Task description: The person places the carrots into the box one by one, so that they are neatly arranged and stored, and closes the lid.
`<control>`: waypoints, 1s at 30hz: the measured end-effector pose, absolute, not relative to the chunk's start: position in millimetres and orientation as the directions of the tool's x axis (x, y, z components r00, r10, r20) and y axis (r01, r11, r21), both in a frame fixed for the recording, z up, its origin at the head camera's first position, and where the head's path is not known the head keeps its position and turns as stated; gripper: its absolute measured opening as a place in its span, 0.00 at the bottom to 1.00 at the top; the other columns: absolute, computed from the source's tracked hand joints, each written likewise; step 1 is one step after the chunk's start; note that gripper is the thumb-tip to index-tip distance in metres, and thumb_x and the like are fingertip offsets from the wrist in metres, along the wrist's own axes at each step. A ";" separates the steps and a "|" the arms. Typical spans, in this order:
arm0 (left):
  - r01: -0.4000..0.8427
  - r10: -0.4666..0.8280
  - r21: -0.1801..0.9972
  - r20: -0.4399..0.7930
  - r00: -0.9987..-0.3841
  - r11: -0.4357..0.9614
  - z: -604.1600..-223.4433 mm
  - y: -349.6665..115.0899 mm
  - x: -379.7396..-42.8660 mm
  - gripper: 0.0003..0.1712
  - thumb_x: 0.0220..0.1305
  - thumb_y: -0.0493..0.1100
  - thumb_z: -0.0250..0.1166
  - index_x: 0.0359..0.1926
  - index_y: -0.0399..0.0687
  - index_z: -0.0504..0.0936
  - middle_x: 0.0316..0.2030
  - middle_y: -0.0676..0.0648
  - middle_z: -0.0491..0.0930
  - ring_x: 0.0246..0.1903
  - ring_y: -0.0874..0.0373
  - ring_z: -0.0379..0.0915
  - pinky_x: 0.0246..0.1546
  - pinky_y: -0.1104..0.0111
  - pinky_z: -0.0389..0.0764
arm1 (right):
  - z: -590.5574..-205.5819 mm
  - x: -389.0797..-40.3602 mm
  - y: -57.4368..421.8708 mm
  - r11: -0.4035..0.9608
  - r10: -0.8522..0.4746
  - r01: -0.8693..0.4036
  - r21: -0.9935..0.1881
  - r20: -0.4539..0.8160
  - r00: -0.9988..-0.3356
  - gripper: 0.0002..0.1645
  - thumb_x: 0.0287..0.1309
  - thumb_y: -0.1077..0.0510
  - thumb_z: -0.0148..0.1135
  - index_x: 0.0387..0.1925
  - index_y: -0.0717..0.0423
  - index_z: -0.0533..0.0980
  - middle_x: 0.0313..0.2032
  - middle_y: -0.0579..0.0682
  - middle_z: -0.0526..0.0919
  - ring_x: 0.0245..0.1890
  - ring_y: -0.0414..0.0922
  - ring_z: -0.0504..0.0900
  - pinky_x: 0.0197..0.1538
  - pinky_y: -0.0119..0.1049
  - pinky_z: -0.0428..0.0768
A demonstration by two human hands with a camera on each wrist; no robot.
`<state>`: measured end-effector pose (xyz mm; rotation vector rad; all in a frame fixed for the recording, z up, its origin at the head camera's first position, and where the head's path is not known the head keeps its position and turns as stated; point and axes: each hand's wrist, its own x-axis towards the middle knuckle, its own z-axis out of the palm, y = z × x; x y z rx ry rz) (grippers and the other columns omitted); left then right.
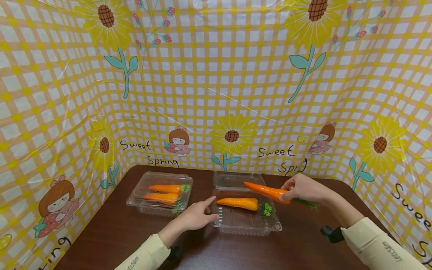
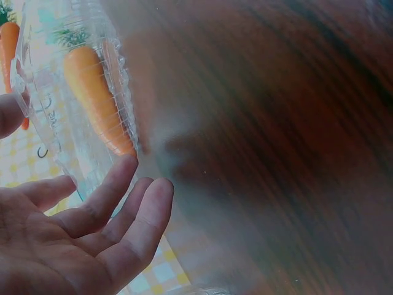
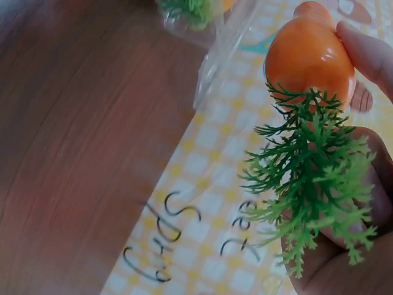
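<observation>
My right hand (image 1: pixel 305 188) pinches an orange toy carrot (image 1: pixel 263 190) near its leafy end, over the right part of an open clear plastic box (image 1: pixel 248 226). The carrot's tip points left, and its green leaves (image 3: pixel 310 172) hang below the grip in the right wrist view. Inside the box lies a lighter orange carrot (image 1: pixel 237 203), leaves to the right. At the box's left edge is my left hand (image 1: pixel 197 215), index finger extended and the other fingers loosely bent. It holds nothing; the left wrist view shows its fingertips (image 2: pixel 127 165) close to the box wall.
Another clear box (image 1: pixel 135 201), lid down, stands on the left with several carrots (image 1: pixel 165 193) inside. Behind the open box its raised lid (image 1: pixel 236 180) leans back. The dark brown table (image 1: pixel 216 251) is enclosed by a checkered cloth (image 1: pixel 216 93).
</observation>
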<state>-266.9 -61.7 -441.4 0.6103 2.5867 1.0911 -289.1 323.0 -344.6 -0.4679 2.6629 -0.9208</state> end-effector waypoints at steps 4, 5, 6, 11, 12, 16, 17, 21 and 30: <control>0.275 0.477 0.726 -0.082 -0.875 0.630 -440.4 -61.3 -267.0 0.43 0.68 0.54 0.65 0.78 0.50 0.58 0.47 0.45 0.81 0.37 0.55 0.75 0.36 0.58 0.74 | -343.7 -291.2 306.4 0.742 -0.438 -0.258 -0.619 -0.156 -0.885 0.17 0.52 0.53 0.75 0.41 0.60 0.86 0.31 0.49 0.88 0.25 0.44 0.75 0.30 0.34 0.71; 0.276 0.478 0.726 -0.082 -0.875 0.630 -440.2 -61.2 -267.1 0.43 0.68 0.54 0.65 0.79 0.50 0.58 0.47 0.45 0.81 0.37 0.55 0.75 0.36 0.58 0.74 | -344.2 -292.1 302.5 0.744 -0.446 -0.267 -0.613 -0.159 -0.881 0.16 0.52 0.52 0.75 0.40 0.59 0.87 0.30 0.48 0.88 0.25 0.43 0.74 0.29 0.34 0.70; 0.276 0.478 0.726 -0.081 -0.875 0.629 -439.9 -61.1 -267.2 0.43 0.68 0.54 0.65 0.79 0.50 0.58 0.46 0.45 0.81 0.36 0.55 0.74 0.36 0.58 0.73 | -344.8 -293.0 298.6 0.747 -0.453 -0.274 -0.606 -0.162 -0.877 0.15 0.52 0.52 0.75 0.39 0.57 0.87 0.30 0.48 0.88 0.24 0.43 0.72 0.28 0.35 0.68; 0.279 0.477 0.723 -0.079 -0.875 0.632 -439.8 -60.8 -267.4 0.44 0.68 0.55 0.65 0.78 0.50 0.59 0.46 0.45 0.81 0.37 0.56 0.75 0.37 0.57 0.74 | -350.1 -298.6 281.7 0.767 -0.471 -0.302 -0.566 -0.178 -0.864 0.16 0.49 0.52 0.77 0.39 0.57 0.87 0.37 0.51 0.89 0.30 0.47 0.79 0.32 0.41 0.76; 0.278 0.476 0.724 -0.079 -0.876 0.632 -439.9 -60.8 -267.4 0.44 0.68 0.55 0.65 0.78 0.50 0.59 0.46 0.45 0.80 0.37 0.55 0.74 0.37 0.57 0.74 | -351.5 -299.6 278.6 0.771 -0.472 -0.305 -0.559 -0.178 -0.863 0.18 0.48 0.53 0.78 0.40 0.57 0.87 0.40 0.53 0.89 0.35 0.50 0.82 0.36 0.44 0.79; 0.270 0.473 0.727 -0.086 -0.877 0.632 -440.6 -60.5 -267.3 0.44 0.68 0.55 0.65 0.78 0.50 0.59 0.47 0.45 0.80 0.39 0.55 0.74 0.38 0.57 0.74 | -358.4 -302.4 267.0 0.778 -0.476 -0.316 -0.543 -0.181 -0.861 0.19 0.47 0.54 0.79 0.41 0.58 0.87 0.43 0.53 0.89 0.30 0.47 0.82 0.37 0.45 0.81; 0.267 0.472 0.728 -0.088 -0.877 0.632 -440.6 -60.4 -267.3 0.44 0.68 0.55 0.65 0.78 0.50 0.59 0.47 0.45 0.80 0.39 0.55 0.74 0.38 0.57 0.74 | -359.9 -302.8 264.1 0.780 -0.476 -0.314 -0.541 -0.187 -0.859 0.18 0.47 0.54 0.78 0.41 0.58 0.87 0.38 0.51 0.89 0.23 0.43 0.76 0.32 0.41 0.77; 0.266 0.471 0.727 -0.089 -0.878 0.633 -440.3 -60.2 -267.4 0.44 0.68 0.54 0.65 0.78 0.50 0.59 0.48 0.44 0.80 0.40 0.54 0.74 0.38 0.56 0.74 | -366.3 -302.5 252.9 0.783 -0.476 -0.305 -0.542 -0.208 -0.854 0.17 0.48 0.57 0.77 0.40 0.60 0.87 0.15 0.45 0.80 0.13 0.39 0.49 0.23 0.34 0.59; 0.265 0.469 0.725 -0.090 -0.879 0.636 -439.8 -59.6 -267.1 0.43 0.68 0.54 0.65 0.78 0.49 0.59 0.49 0.43 0.80 0.40 0.54 0.75 0.39 0.55 0.75 | -385.2 -302.1 233.2 0.814 -0.464 -0.309 -0.492 -0.233 -0.854 0.20 0.46 0.60 0.79 0.43 0.61 0.86 0.26 0.58 0.86 0.16 0.39 0.62 0.30 0.36 0.70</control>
